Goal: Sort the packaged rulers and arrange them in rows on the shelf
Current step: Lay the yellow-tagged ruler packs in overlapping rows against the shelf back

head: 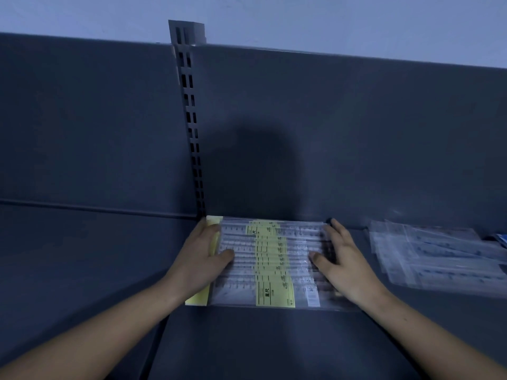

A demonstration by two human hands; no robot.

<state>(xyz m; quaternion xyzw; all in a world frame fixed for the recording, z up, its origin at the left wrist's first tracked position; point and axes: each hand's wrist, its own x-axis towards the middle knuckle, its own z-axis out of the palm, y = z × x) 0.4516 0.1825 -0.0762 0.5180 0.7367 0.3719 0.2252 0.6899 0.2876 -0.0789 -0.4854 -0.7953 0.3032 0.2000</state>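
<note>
ruler row on shelf, apparently loose packs right

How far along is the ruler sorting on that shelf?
One overlapping row of yellow-labelled rulers already lies on the shelf. The left hand and right hand press its ends, apparently squaring it up. A loose pile of packets to the right is left to arrange.

Single head view, looking forward and down, close over shelf, facing back panel.
</note>
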